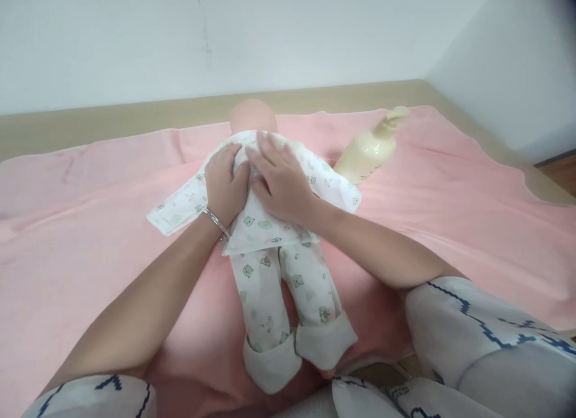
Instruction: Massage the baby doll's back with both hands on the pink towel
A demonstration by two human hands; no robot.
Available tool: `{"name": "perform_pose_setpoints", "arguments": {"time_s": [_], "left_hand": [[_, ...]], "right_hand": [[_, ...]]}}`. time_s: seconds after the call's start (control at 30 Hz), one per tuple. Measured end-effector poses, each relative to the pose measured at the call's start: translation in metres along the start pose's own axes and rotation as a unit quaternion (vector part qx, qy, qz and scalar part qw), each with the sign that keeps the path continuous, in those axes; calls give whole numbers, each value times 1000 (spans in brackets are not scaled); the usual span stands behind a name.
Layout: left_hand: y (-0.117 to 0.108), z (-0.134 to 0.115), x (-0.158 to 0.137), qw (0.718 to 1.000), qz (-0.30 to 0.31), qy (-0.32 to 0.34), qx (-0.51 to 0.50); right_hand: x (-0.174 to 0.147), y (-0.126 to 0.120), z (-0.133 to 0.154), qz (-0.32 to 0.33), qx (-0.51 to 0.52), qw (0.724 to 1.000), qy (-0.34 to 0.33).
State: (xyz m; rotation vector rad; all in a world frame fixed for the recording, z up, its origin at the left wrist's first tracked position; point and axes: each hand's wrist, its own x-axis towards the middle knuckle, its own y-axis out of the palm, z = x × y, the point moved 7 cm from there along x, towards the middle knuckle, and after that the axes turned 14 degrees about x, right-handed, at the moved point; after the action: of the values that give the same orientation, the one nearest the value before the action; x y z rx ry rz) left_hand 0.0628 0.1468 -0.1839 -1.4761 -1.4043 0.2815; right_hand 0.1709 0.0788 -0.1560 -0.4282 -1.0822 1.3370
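A baby doll in a white outfit lies lengthwise before me, its smooth head [253, 116] at the far end, with no face showing. Its white long-sleeved top [265, 229] has small green animal prints, and the matching trousers [263, 292] have wide turned-up cuffs. My left hand [226, 183] rests on the left of the top's upper part, thumb apart from the fingers, a silver bangle at the wrist. Beside it my right hand [283, 181] lies flat on the top with fingers spread. Both touch the cloth. Both sleeves stretch out sideways, with no doll hands visible.
A pale yellow pump bottle [366, 154] leans to the right of the doll, by the right sleeve. Underneath everything lies a pink cloth [450, 226] on a tan surface [135, 114]. White walls [270, 40] stand behind and at the right.
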Motion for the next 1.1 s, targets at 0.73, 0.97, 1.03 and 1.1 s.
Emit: {"name": "perform_pose_setpoints", "arguments": {"time_s": [0.73, 0.97, 1.03, 1.1], "left_hand": [[-2, 4, -1, 998, -19, -36, -38], [-3, 3, -1, 998, -15, -41, -39], [-3, 3, -1, 998, -13, -42, -40], [-3, 3, -1, 998, -11, -43, -40]], "right_hand": [[4, 6, -11, -8, 43, 999, 17], [5, 5, -10, -1, 41, 999, 21], [5, 5, -9, 4, 38, 999, 24], [5, 6, -8, 15, 30, 999, 28]]}}
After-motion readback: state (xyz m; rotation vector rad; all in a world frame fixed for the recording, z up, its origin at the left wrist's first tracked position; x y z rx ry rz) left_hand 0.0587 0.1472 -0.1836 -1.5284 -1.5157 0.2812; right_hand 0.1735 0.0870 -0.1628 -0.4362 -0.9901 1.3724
